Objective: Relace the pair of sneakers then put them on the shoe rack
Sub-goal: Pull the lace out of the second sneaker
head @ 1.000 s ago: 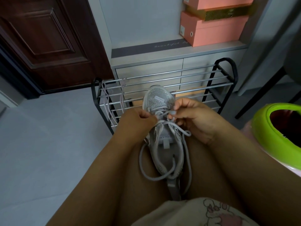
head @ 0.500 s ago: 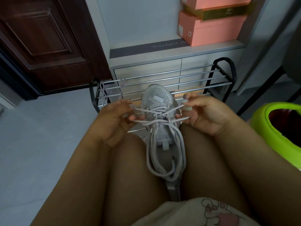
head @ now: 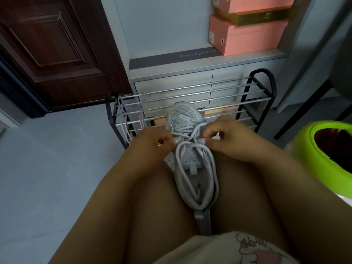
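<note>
Lacing the sneaker (head: pixel 188 149), wedged between the knees.
Left hand (head: pixel 152 141) and right hand (head: pixel 228 140) each pinch the lace (head: pixel 187 135) above its tongue, likely for tension.

Rack (head: pixel 245 96) top bars bare at right — spare lace (head: pixel 123 119) draped left

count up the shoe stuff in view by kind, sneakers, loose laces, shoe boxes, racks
sneakers: 1, held between the knees
loose laces: 1, draped over the rack's left end
pink shoe boxes: 2, stacked on the cabinet
shoe racks: 1
total: 5
</note>
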